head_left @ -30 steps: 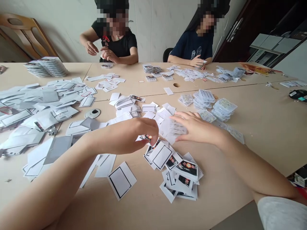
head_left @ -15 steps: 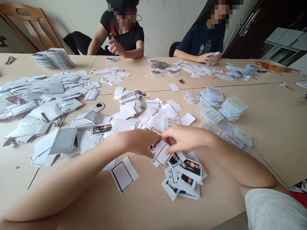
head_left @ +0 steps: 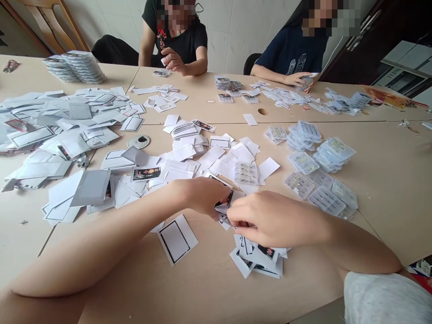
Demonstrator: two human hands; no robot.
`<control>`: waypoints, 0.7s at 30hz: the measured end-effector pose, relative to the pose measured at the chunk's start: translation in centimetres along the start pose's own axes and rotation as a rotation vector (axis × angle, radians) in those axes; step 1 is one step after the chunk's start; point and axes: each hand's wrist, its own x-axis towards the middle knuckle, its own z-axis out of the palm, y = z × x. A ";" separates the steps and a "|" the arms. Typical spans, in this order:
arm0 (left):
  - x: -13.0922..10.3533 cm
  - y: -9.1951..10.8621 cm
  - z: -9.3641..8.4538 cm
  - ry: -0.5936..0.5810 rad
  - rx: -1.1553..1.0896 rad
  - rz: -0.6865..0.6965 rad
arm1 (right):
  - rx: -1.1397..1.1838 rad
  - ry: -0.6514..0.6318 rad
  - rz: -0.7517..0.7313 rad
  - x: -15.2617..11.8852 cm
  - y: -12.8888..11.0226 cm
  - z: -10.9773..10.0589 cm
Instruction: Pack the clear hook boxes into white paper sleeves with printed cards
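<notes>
My left hand (head_left: 207,195) is closed on a black-printed paper card (head_left: 223,204), with the fingertips partly hidden. Right beside it my right hand (head_left: 261,218) has curled fingers meeting the card's edge; what they pinch is hidden under them. Below my right hand lies a loose pile of printed cards (head_left: 259,263), partly covered by the hand. One white card with a black frame (head_left: 177,240) lies flat on the table nearer to me. Just beyond my hands sits a clear plastic case (head_left: 246,173) on scattered white cards (head_left: 211,157).
Several clear cases (head_left: 326,198) are stacked to the right. A large heap of white cards (head_left: 64,112) covers the left side, near a round cable grommet (head_left: 138,141). Across the table (head_left: 381,180) sit two people, each holding something small. Packed cases (head_left: 74,67) stand at the far left.
My right hand has turned over and come toward me, now covering the top of the card pile. The white framed card between my hands no longer shows; a black-printed one does. The view has shifted slightly.
</notes>
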 end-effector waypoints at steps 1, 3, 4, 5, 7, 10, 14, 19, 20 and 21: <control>0.0 0.1 0.0 -0.001 0.012 -0.012 | -0.051 -0.006 -0.008 -0.1 -0.4 0.2; 0.0 0.3 0.0 -0.006 0.026 -0.032 | -0.159 -0.018 -0.022 -0.3 -1.1 0.6; 0.0 0.4 0.0 -0.010 0.029 -0.037 | -0.211 -0.019 -0.035 -0.3 -1.4 1.0; 0.0 0.4 0.1 -0.015 0.032 -0.040 | -0.262 -0.012 -0.046 -0.4 -1.8 1.3; 0.0 0.5 0.1 -0.023 0.039 -0.036 | -0.348 0.016 -0.066 -0.6 -2.4 2.1; 0.1 0.3 0.2 -0.031 0.047 -0.016 | -0.416 0.063 -0.089 -0.8 -3.1 3.2; 0.0 -0.2 0.2 -0.054 0.041 0.003 | -0.492 0.141 -0.087 -1.1 -3.6 4.3; -0.2 -1.1 -0.5 -0.125 -0.069 0.067 | -0.485 0.148 -0.101 -1.0 -3.6 4.8; -0.2 -1.2 -0.6 -0.141 -0.092 0.076 | -0.482 0.142 -0.101 -1.0 -3.5 4.8; -0.2 -1.2 -0.6 -0.149 -0.103 0.076 | -0.479 0.130 -0.100 -1.0 -3.5 4.8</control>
